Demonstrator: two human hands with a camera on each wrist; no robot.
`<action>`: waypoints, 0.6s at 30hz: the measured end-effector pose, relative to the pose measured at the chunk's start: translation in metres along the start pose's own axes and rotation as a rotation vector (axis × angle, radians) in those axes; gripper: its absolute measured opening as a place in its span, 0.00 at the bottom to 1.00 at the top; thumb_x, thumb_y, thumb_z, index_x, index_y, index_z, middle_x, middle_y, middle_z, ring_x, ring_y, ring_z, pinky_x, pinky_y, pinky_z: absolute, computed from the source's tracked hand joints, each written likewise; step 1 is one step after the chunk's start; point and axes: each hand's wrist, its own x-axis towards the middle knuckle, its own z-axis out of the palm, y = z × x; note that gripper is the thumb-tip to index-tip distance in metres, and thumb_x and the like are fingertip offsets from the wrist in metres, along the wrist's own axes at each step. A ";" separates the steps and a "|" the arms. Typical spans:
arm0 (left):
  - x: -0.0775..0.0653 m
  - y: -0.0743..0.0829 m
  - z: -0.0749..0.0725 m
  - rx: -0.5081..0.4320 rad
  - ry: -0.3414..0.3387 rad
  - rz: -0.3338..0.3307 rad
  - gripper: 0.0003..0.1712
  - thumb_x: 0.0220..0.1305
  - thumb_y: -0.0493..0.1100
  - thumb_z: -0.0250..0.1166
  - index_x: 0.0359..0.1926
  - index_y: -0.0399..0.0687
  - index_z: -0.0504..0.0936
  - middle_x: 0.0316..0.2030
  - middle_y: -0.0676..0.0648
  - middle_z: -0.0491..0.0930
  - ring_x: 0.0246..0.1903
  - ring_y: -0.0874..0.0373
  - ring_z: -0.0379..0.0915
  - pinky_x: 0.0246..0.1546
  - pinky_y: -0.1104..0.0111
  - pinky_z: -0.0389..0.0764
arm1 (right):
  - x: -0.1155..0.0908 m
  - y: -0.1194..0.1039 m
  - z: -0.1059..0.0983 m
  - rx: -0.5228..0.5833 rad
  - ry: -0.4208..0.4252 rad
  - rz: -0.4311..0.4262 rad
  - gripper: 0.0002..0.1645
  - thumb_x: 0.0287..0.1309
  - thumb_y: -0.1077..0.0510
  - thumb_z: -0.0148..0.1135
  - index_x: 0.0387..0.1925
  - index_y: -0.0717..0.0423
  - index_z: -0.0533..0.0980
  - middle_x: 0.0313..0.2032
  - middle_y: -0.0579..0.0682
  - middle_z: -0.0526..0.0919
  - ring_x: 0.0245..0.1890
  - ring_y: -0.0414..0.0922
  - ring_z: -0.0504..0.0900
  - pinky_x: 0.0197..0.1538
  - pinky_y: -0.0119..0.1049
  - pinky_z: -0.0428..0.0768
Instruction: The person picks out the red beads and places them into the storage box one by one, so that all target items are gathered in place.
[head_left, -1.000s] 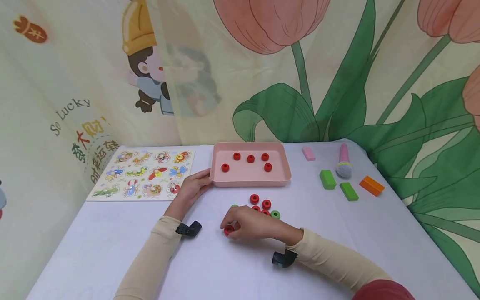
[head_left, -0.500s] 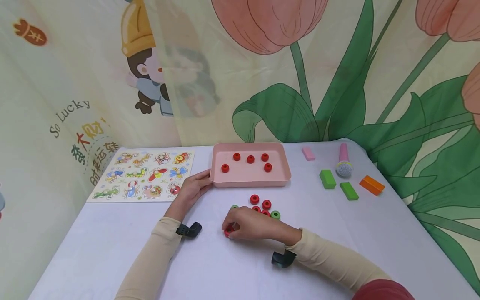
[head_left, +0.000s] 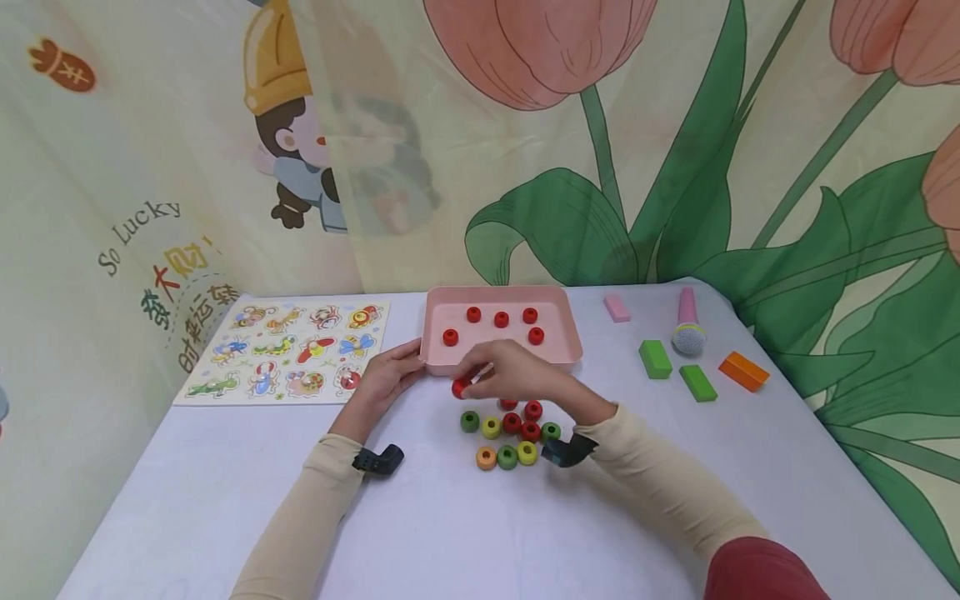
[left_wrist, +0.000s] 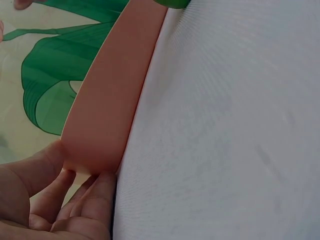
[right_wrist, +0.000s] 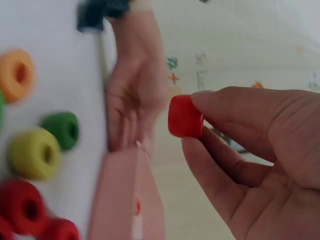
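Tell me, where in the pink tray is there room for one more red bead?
The pink tray is bare along its near half, in front of the five red beads at the back. Below the tray it is crowded: loose beads cluster there, with the right hand pinching a red bead above them.

Head view: looked forward and down from above the table point(head_left: 225, 492), taking in both arms, the pink tray point(head_left: 501, 360) and the printed curtain behind
Left wrist view: sat very close and low by the left hand point(left_wrist: 55, 210), facing along the tray's wall point(left_wrist: 107, 95)
Right wrist view: sat close behind the right hand point(right_wrist: 250, 165), facing across to the left hand
Shared: the tray's near left corner and the left hand appeared in all three
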 end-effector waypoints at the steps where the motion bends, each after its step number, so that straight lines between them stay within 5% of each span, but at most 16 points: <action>1: 0.000 0.000 0.000 0.002 -0.001 0.003 0.29 0.70 0.30 0.58 0.70 0.43 0.68 0.68 0.42 0.66 0.65 0.49 0.65 0.63 0.63 0.70 | 0.006 0.001 -0.007 0.004 0.018 -0.005 0.14 0.58 0.63 0.70 0.48 0.56 0.84 0.42 0.42 0.84 0.43 0.40 0.82 0.49 0.30 0.82; 9: 0.001 -0.002 -0.001 -0.006 -0.023 0.025 0.29 0.70 0.30 0.58 0.70 0.41 0.67 0.68 0.40 0.66 0.66 0.48 0.64 0.63 0.61 0.70 | 0.061 0.019 -0.047 0.048 0.078 0.070 0.16 0.60 0.60 0.68 0.50 0.58 0.82 0.41 0.48 0.85 0.43 0.45 0.82 0.51 0.38 0.82; 14: -0.001 -0.002 0.000 -0.017 -0.027 0.020 0.29 0.70 0.30 0.57 0.70 0.40 0.67 0.68 0.40 0.66 0.66 0.48 0.64 0.63 0.61 0.70 | 0.100 0.036 -0.052 0.094 0.091 0.152 0.19 0.62 0.59 0.66 0.53 0.61 0.81 0.39 0.49 0.86 0.46 0.58 0.81 0.51 0.53 0.80; 18: -0.001 -0.002 -0.001 -0.029 -0.029 0.025 0.29 0.70 0.30 0.57 0.70 0.40 0.67 0.68 0.39 0.66 0.65 0.48 0.64 0.62 0.62 0.70 | 0.128 0.046 -0.050 0.053 0.110 0.201 0.16 0.61 0.61 0.66 0.50 0.60 0.83 0.38 0.50 0.86 0.46 0.56 0.81 0.52 0.51 0.81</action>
